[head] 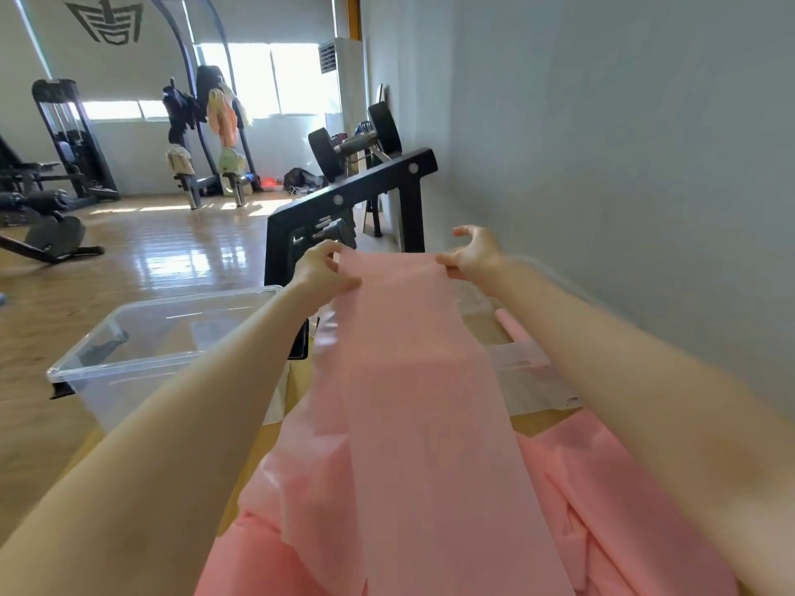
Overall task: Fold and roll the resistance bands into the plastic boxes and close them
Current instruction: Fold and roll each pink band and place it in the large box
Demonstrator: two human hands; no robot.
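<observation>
Looks like the folding step: left hand (323,268) and right hand (472,255) each pinch a far corner of the pink band (413,380), stretched flat toward the body. Clear box (142,337) sits open at left. Next, probably fold that end back evenly, edges lined up.

The matt pink rubbery band (413,380), clear glossy plastic box (142,342), glossy wooden floor (163,251).

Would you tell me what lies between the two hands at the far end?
In the head view, the pink resistance band spans the stretch between the left hand and right hand, each pinching one corner.
</observation>
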